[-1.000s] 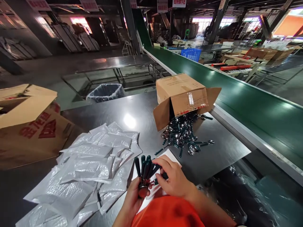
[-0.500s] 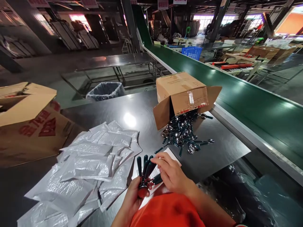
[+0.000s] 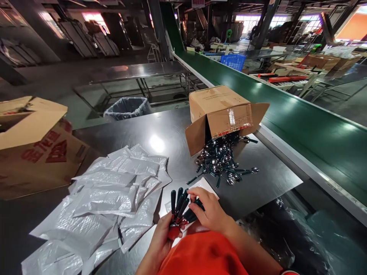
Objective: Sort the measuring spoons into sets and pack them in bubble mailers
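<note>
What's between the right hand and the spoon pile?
In the head view, the corner of a flat white thing pokes out past the right hand, then shiny metal table, then the spoon pile.

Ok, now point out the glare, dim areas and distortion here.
Head view: strong glare on the steel table, glints on the heaped spoons, little detail in the held spoons' dark handles; head view: far windows washed out, upper-left floor dim; head view: the printed carton looks stretched at the left edge.

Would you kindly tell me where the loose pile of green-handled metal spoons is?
In the head view, the loose pile lies right of centre on the grey metal table, at the mouth of the brown cardboard box.
</note>
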Demonstrator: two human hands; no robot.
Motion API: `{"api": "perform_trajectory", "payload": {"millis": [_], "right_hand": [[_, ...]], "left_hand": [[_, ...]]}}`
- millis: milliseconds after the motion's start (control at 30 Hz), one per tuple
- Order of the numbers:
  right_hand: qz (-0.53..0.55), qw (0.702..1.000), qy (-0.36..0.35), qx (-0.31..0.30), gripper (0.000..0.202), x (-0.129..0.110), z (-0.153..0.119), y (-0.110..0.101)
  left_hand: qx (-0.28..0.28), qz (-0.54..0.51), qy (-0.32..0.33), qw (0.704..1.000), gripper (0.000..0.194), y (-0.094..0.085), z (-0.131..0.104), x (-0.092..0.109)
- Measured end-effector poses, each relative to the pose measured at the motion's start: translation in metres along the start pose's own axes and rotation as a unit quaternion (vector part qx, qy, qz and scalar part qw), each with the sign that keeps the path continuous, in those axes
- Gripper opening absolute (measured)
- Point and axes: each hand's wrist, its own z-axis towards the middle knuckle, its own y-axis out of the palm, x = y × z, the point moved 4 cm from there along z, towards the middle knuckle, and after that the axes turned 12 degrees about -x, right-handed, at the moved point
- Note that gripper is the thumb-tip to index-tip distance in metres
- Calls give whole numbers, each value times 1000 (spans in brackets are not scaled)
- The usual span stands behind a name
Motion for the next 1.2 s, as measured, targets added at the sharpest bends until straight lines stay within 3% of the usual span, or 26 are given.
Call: {"api": "perform_trajectory", "payload": {"millis": [100, 200, 400, 467, 600, 667, 733, 867, 967, 1100, 1200], "right_hand": [[-51, 997, -7, -60, 37, -2, 0, 1], [-33, 996, 1, -78, 30, -2, -1, 2], [25, 996, 50, 66, 5, 6, -6, 6], [30, 995, 57, 77, 4, 8, -7, 6], [55, 998, 30, -7, 27, 9, -6, 4], [61, 995, 44, -65, 40, 13, -6, 7], [67, 991, 81, -86, 38, 22, -7, 12], [106, 978, 178, -4, 15, 48, -15, 25], [156, 959, 234, 43, 12, 67, -26, 35], [211, 943, 254, 40, 17, 80, -41, 46], [245, 926, 284, 51, 22, 89, -55, 52]], "left_hand": [[-12, 4, 0, 1000, 33, 1, 0, 0], [-5, 10, 4, 1000, 34, -1, 1, -1], [-13, 6, 30, 999, 48, -3, -1, 3], [-35, 21, 37, 998, 51, 0, -4, 8], [-48, 51, 26, 997, 53, 6, -9, 13], [-47, 67, 22, 996, 53, 7, -11, 14], [-38, 82, 21, 996, 53, 6, -11, 14], [-23, 104, 24, 994, 59, 3, -10, 15], [-45, 167, 25, 985, 63, 1, -5, 17], [-54, 211, -35, 975, 57, -11, 11, 5], [-60, 219, -33, 973, 55, -22, 25, -5]]}}
